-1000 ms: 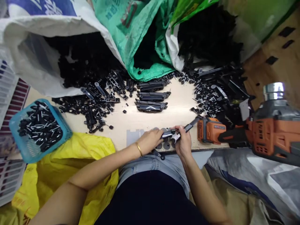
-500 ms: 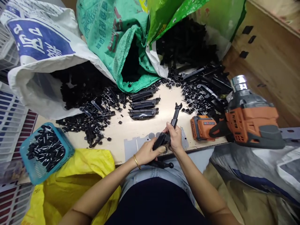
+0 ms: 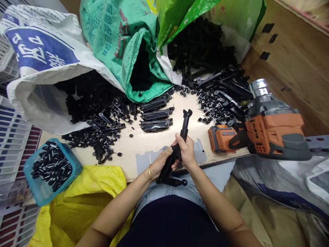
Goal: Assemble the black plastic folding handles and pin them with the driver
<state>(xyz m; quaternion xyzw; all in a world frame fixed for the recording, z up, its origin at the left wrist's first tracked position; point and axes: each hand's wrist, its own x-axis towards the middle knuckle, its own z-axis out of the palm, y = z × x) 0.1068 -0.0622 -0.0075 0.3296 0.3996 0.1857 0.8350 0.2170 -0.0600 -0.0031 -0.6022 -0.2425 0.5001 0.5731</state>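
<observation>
The left hand (image 3: 160, 162) and the right hand (image 3: 186, 150) both gripped the same black jointed part (image 3: 184, 128), which was held in front of the person's waist at the near edge of the desk (image 3: 123, 145). The right hand had its fingers wrapped round the middle, with one long segment rising past the thumb to a forked tip over the desk, while the left hand clasped the lower portion, its thumb lying along the top. A lower segment stuck out sideways beneath the hands, over the jeans (image 3: 151, 193), and ended in a rounded knob. A gold bracelet (image 3: 149, 173) circled the left wrist. Partly covered by the hands, a grey plate (image 3: 143, 163) lay along the desk's near edge. Farther back, three folded black assemblies (image 3: 156, 115) lay in a row, one behind another. To their left spread a heap of small black parts (image 3: 102, 127), spilling from the mouth of a white sack (image 3: 23, 87); beside it leaned a teal sack (image 3: 102, 44), then a bright green bag (image 3: 185, 20) with black pieces massed in its mouth. Pins with black heads (image 3: 216, 106) were scattered on the right, near an orange and black power tool (image 3: 275, 132). On the far left, a blue basket (image 3: 79, 166) held more pins, just beside a yellow bag (image 3: 89, 181)
</observation>
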